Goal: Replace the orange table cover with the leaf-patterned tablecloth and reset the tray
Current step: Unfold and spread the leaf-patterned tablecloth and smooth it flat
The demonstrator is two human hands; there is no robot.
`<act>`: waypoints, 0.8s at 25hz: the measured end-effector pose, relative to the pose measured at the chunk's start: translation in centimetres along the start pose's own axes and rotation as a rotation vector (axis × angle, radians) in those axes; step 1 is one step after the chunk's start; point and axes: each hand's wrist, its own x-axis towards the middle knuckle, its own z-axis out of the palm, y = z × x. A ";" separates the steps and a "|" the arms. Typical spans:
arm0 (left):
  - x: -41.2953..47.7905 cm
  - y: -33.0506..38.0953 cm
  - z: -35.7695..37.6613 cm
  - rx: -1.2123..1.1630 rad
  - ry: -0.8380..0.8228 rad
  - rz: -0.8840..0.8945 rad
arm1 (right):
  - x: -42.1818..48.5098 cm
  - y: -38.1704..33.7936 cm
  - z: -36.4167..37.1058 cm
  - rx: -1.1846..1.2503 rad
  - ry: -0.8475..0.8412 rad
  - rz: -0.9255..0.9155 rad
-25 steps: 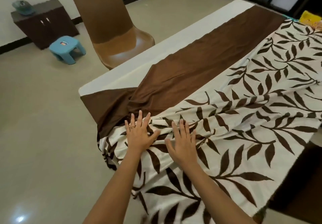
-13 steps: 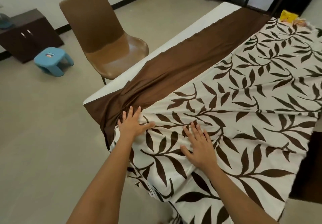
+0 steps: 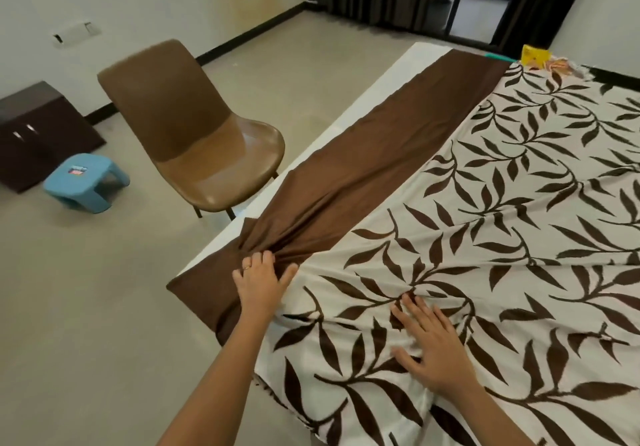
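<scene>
Head view: left hand [image 3: 260, 286] clutches the leaf-patterned tablecloth [image 3: 485, 237]; right hand [image 3: 433, 348] presses it, fingers [image 3: 414, 311] straight.

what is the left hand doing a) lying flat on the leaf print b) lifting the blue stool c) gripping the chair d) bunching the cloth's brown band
d: the left hand curls its fingers into folds of the brown band; the right hand lies flat on the leaf print
</scene>
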 end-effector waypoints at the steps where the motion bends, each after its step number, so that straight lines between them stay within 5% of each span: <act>1: 1.1 -0.8 0.0 -0.063 0.077 0.062 | 0.6 -0.7 0.0 0.020 0.082 0.053; 4: 4.3 -4.1 0.3 -0.147 -0.047 0.174 | 5.8 -6.3 0.0 0.061 0.368 0.209; 7: 6.2 -6.5 1.5 -0.071 -0.270 0.170 | 12.5 -12.7 1.6 0.117 0.233 0.266; 15: 9.8 -8.5 2.0 -0.143 -0.119 0.047 | 17.8 -14.3 4.4 -0.011 0.122 0.197; 20: 12.6 -9.5 1.7 -0.110 -0.216 -0.044 | 19.6 -15.8 4.2 0.009 0.088 0.201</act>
